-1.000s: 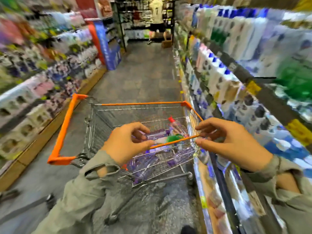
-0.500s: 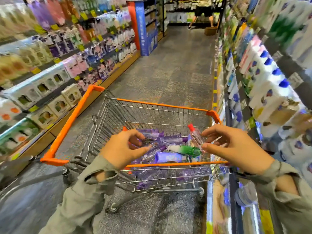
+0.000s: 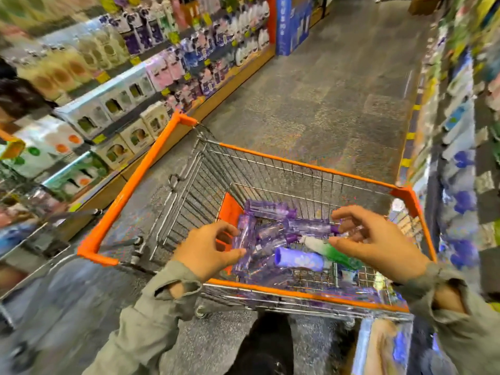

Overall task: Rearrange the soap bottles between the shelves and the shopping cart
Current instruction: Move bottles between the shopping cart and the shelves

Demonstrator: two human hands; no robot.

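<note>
The wire shopping cart with an orange rim (image 3: 305, 165) stands in front of me in the aisle. Several clear purple soap bottles (image 3: 270, 209) lie in its basket, along with a lavender bottle (image 3: 299, 259) and a green and white bottle (image 3: 335, 253). My left hand (image 3: 208, 253) hovers over the near left part of the basket, fingers loosely curled, holding nothing. My right hand (image 3: 378, 244) hovers over the right part, just above the green bottle, fingers loosely curled. The view is blurred and I see nothing gripped in it.
Shelves of boxed and bottled products (image 3: 116, 98) run along the left. Shelves of soap bottles (image 3: 460, 158) stand close on the right, next to the cart. The grey aisle floor (image 3: 338, 90) stretches ahead to a blue display stand (image 3: 292, 25).
My view has swung left and down, so the cart now looks turned. Both hands have left the near handle bar and reached over the basket.
</note>
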